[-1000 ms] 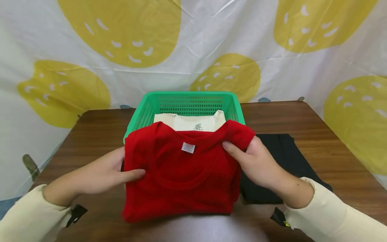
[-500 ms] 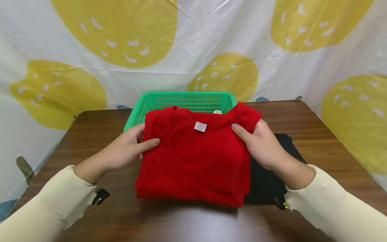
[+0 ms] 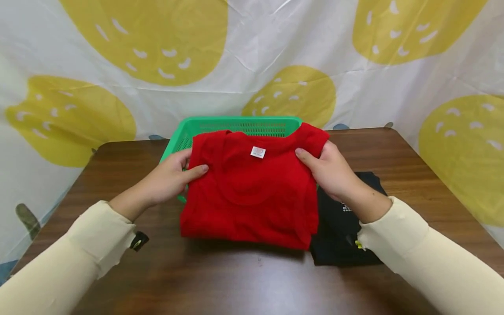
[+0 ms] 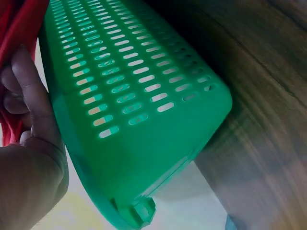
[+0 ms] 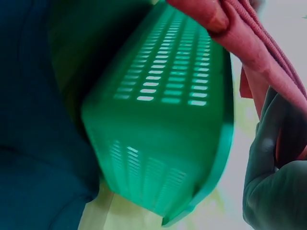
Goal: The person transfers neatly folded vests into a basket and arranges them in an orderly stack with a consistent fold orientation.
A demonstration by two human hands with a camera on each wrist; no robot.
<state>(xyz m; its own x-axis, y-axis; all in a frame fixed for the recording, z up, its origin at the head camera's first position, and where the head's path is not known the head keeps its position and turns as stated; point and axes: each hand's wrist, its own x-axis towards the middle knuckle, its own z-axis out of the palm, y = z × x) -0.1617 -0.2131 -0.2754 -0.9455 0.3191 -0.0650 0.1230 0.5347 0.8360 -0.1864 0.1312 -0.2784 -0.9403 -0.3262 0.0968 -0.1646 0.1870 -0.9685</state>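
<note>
A folded red shirt (image 3: pixel 252 205) with a white neck label (image 3: pixel 257 152) is held up in front of and above the green basket (image 3: pixel 236 119). My left hand (image 3: pixel 167 179) pinches its left edge, thumb on the front and fingers behind. The opposite shoulder is gripped the same way by my right hand (image 3: pixel 334 170). In the left wrist view, the left hand (image 4: pixel 36 105) is beside the basket's slotted wall (image 4: pixel 139 148). In the right wrist view, the right hand (image 5: pixel 273 172) holds red cloth (image 5: pixel 254 52) beyond the basket rim. The shirt hides the basket's contents.
A folded black garment (image 3: pixel 342 240) with small white print lies on the brown wooden table (image 3: pixel 244 284), right of the basket. Behind the table hangs a white curtain (image 3: pixel 165 103) with yellow fruit shapes.
Both hands have raised the red shirt and moved it forward over the basket. It now covers the cream garment seen inside earlier. The print on the black garment has come into view.
</note>
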